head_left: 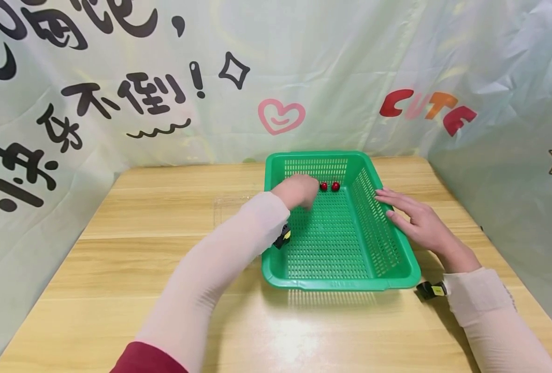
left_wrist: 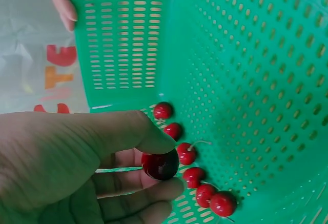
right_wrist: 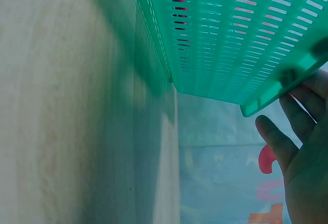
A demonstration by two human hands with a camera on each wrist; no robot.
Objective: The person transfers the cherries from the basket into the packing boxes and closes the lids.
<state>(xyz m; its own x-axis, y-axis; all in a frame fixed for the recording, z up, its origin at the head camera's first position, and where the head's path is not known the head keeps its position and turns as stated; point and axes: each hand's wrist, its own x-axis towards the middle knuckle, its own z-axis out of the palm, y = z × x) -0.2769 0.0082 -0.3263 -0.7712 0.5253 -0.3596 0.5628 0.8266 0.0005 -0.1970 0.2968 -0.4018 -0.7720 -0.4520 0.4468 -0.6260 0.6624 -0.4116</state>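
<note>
Inside the green basket (head_left: 322, 284), my left hand (head_left: 298, 190) reaches toward the back left. Between thumb and fingers it pinches a dark red cherry (left_wrist: 161, 165), seen in the left wrist view. Beyond the fingers, several red cherries (left_wrist: 186, 153) lie in a row along a basket wall, some with stems showing. In the head view only two cherries (head_left: 335, 186) show; the hand hides the others. My right hand (head_left: 418, 220) rests on the basket's right rim with fingers extended, its fingertips (right_wrist: 293, 112) at the rim's edge in the right wrist view.
A transparent plastic container (head_left: 224, 208) stands left of the basket, partly behind the left forearm. Under everything is a wooden table (head_left: 117, 269). A printed curtain (head_left: 336, 77) hangs close behind and beside the table.
</note>
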